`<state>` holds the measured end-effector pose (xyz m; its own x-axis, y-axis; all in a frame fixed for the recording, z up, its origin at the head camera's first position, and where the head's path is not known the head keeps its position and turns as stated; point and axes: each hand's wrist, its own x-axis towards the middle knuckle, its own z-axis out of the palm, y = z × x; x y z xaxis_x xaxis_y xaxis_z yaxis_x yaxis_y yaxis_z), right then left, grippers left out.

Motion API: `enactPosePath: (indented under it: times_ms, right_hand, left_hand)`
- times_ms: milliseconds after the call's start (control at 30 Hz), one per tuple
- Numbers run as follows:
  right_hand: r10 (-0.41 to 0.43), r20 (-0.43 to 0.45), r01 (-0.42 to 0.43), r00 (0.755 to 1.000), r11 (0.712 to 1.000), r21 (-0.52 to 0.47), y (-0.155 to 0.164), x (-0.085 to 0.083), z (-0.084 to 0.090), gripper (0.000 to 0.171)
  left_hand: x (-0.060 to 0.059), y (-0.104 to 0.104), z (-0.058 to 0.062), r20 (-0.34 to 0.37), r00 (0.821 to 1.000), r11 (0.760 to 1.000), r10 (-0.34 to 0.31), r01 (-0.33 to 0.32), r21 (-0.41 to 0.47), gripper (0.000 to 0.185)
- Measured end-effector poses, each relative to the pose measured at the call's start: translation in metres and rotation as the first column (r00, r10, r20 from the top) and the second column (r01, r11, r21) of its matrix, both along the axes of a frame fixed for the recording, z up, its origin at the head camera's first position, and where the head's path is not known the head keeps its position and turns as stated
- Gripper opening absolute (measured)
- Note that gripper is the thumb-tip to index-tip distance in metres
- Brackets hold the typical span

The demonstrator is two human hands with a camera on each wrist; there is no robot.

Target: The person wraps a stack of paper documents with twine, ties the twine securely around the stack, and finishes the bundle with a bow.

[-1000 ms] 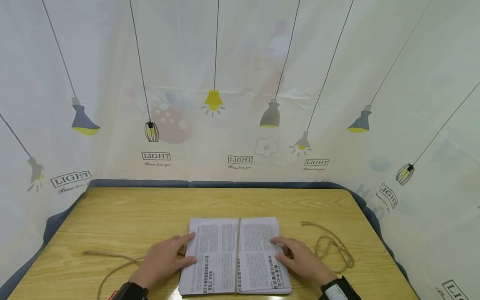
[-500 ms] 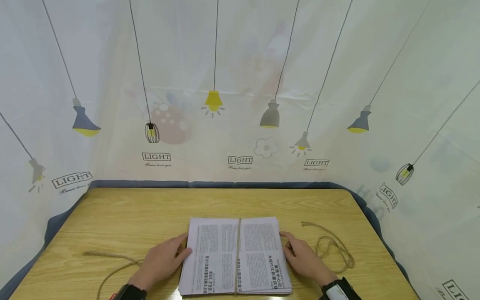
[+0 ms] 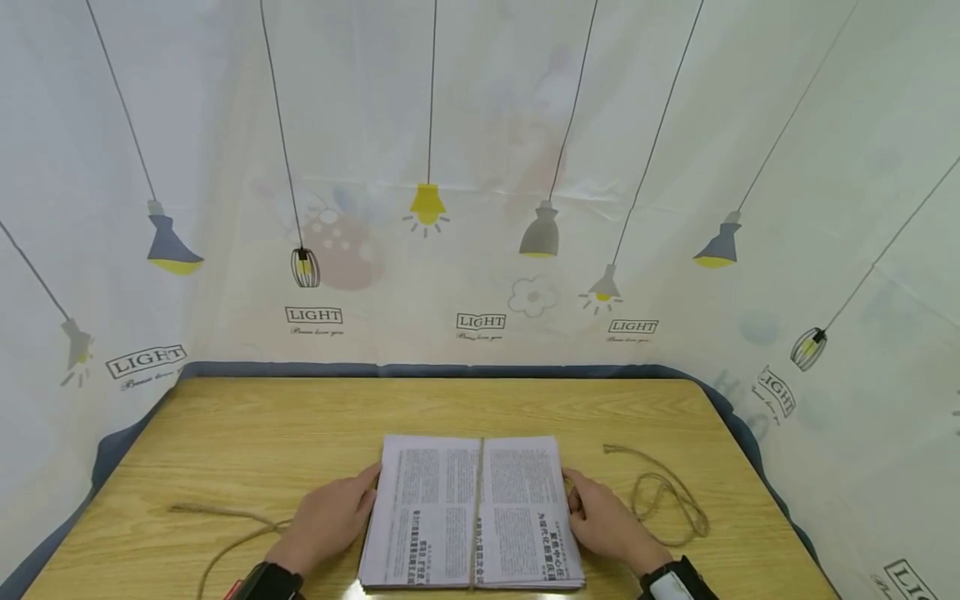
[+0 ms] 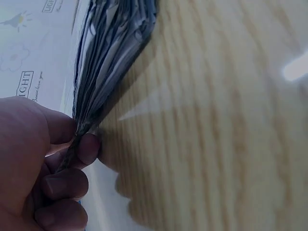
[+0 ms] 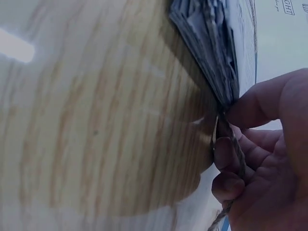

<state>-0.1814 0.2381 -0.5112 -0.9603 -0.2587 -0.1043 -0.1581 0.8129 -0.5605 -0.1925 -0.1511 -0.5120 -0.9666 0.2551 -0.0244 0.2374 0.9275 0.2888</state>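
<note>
A stack of folded newspapers (image 3: 438, 512) lies flat near the table's front, a strand of twine (image 3: 477, 508) running across its middle from back to front. My left hand (image 3: 322, 518) is at its left edge, my right hand (image 3: 606, 521) at its right. From under the stack's left side comes twine (image 4: 68, 156), which my curled left fingers hold, the thumb close to the paper edge. On the right, curled fingers hold another length of twine (image 5: 239, 156) against the stack's side. Its crossing beneath the papers is hidden.
One loose twine tail (image 3: 225, 546) trails over the table (image 3: 450, 404) at left. A looped tail (image 3: 693, 512) lies beyond my right hand. A pale curtain (image 3: 480, 250) printed with lamps hangs behind and beside the table.
Both hands have slipped off the top of the stack down to its side edges, their fingers now curled at the twine there. The stack has barely moved.
</note>
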Motion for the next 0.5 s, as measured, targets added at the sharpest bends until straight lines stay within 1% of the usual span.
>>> enactPosePath:
  times_ms: [200,433,500]
  right_hand:
    - [0.028,-0.025,-0.028,0.999,1.0,0.006,0.0055,0.0018,-0.0001,0.063]
    - [0.025,-0.063,-0.022,0.998,0.999,0.046,0.005,0.0033,-0.0017,0.062]
    - [0.019,-0.072,-0.015,0.997,0.998,0.059,0.0042,0.0037,-0.0026,0.061]
  left_hand:
    - [-0.0012,-0.0017,-0.0042,-0.053,0.999,1.0,0.003,-0.004,-0.025,0.043]
    - [0.0027,0.0005,-0.0022,-0.126,0.992,0.996,-0.022,0.012,-0.087,0.045]
    - [0.0032,0.0007,-0.0026,-0.132,0.991,0.996,-0.027,0.015,-0.092,0.046]
